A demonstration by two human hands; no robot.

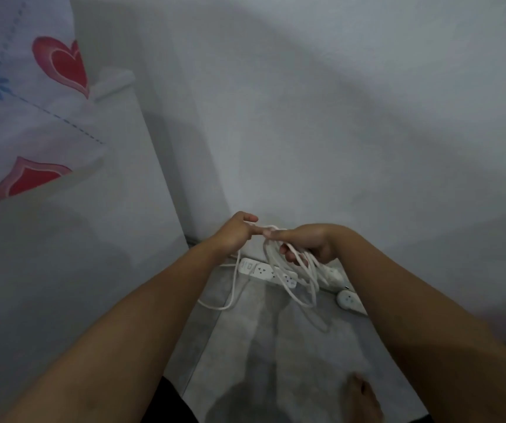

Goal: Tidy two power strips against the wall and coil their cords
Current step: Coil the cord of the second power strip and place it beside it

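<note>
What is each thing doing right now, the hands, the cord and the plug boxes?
right hand: grips the cord's loops.
left hand: touches the top of the loops; grip unclear.
cord: partly coiled, loops hanging, one stretch loose on the floor.
left power strip: flat on the floor by the wall.
right power strip: flat on the floor, partly hidden.

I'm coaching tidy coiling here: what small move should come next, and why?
Probably the left hand should gather the slack cord trailing on the floor and lay another turn into the right hand, whose fingers hold several cord loops hanging above the power strip.
</note>
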